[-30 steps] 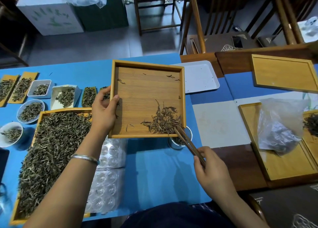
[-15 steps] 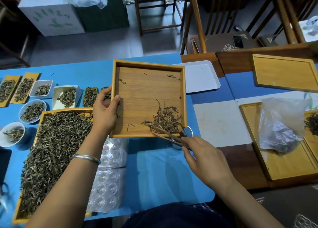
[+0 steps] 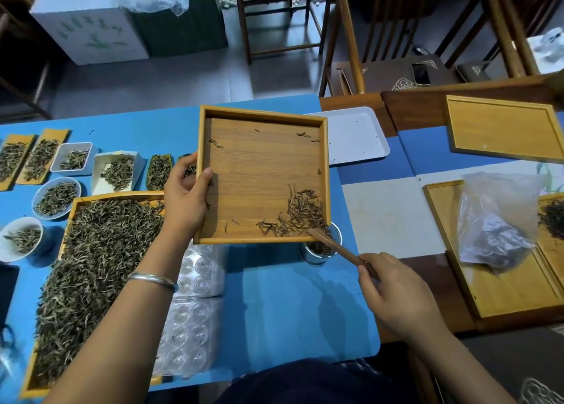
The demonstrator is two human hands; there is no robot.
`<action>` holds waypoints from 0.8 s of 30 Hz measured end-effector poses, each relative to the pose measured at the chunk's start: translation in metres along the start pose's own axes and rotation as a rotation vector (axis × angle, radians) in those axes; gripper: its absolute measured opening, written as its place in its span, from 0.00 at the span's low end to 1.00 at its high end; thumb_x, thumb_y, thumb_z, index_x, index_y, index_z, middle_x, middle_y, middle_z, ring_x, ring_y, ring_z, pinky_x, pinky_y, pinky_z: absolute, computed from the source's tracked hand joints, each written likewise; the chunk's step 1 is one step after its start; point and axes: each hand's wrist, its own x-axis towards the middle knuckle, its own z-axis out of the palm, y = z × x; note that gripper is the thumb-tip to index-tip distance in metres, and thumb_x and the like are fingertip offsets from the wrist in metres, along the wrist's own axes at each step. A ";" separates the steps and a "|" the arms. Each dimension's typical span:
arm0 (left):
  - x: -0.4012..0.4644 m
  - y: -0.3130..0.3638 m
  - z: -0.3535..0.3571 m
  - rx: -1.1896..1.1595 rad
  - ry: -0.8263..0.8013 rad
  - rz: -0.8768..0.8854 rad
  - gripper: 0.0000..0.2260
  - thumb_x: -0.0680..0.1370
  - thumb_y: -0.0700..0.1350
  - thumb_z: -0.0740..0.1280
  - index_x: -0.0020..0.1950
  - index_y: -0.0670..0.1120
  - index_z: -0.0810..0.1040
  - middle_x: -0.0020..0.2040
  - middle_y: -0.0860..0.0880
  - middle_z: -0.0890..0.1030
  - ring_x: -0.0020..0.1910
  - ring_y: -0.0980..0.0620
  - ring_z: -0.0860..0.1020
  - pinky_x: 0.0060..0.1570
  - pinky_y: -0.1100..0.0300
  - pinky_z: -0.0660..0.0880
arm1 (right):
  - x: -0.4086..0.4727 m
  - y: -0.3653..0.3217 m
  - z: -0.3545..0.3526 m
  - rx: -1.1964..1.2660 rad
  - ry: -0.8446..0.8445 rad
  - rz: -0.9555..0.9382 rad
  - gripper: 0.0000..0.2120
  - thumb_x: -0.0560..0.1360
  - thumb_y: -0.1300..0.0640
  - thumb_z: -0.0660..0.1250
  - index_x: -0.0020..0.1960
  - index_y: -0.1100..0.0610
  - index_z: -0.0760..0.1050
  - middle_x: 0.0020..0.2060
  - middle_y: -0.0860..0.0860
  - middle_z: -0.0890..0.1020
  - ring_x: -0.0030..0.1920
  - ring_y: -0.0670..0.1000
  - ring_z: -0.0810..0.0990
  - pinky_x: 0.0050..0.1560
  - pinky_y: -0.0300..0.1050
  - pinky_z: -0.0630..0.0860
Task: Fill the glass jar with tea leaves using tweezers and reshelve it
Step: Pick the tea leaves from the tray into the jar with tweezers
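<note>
- Left hand (image 3: 183, 196): grips the left rim of the tray (image 3: 262, 115), thumb over the edge onto the floor of it, fingers beneath; tray held up off the blue table (image 3: 290, 296) and tipped toward its near right corner.
- Right hand (image 3: 393, 293): fingers curled round the tweezers (image 3: 335, 246), a brown wooden pair; tips lie at the tray's near right corner, among the leaves. Whether the tips are pinched together cannot be told.
- Tea leaves (image 3: 300, 213): dark, curled, gathered in a small heap in that same corner; a few strays scattered over the rest of the tray floor.
- Jar (image 3: 317, 254): glass, upright on the table, directly under the tray's near right corner, partly hidden by it; some dark leaf shows inside. Fill level cannot be judged.
- Step in hand, by judgement: filling, with leaves being raked off the tray corner down into the jar.
- Next move calls for: short strokes with the tweezers toward the corner, tray corner kept over the jar mouth, tilt gentle so the heap does not slide past the rim.
- Remaining: stray leaves to collect; no lid and no shelf in view, reshelving not yet begun.
</note>
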 end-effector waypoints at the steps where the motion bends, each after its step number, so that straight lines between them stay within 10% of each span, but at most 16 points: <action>1: 0.000 0.000 0.000 0.000 0.000 -0.001 0.12 0.81 0.43 0.66 0.63 0.52 0.72 0.45 0.51 0.84 0.40 0.60 0.84 0.38 0.67 0.79 | -0.001 0.002 -0.001 0.002 0.003 0.010 0.09 0.78 0.49 0.58 0.54 0.48 0.75 0.40 0.44 0.75 0.39 0.47 0.76 0.35 0.46 0.73; 24: 0.007 -0.006 0.002 0.042 0.002 0.060 0.10 0.82 0.47 0.63 0.64 0.49 0.75 0.43 0.63 0.84 0.42 0.65 0.82 0.39 0.69 0.77 | 0.157 -0.134 -0.013 0.177 0.336 -0.287 0.10 0.78 0.53 0.62 0.57 0.56 0.74 0.49 0.50 0.78 0.43 0.46 0.72 0.35 0.36 0.66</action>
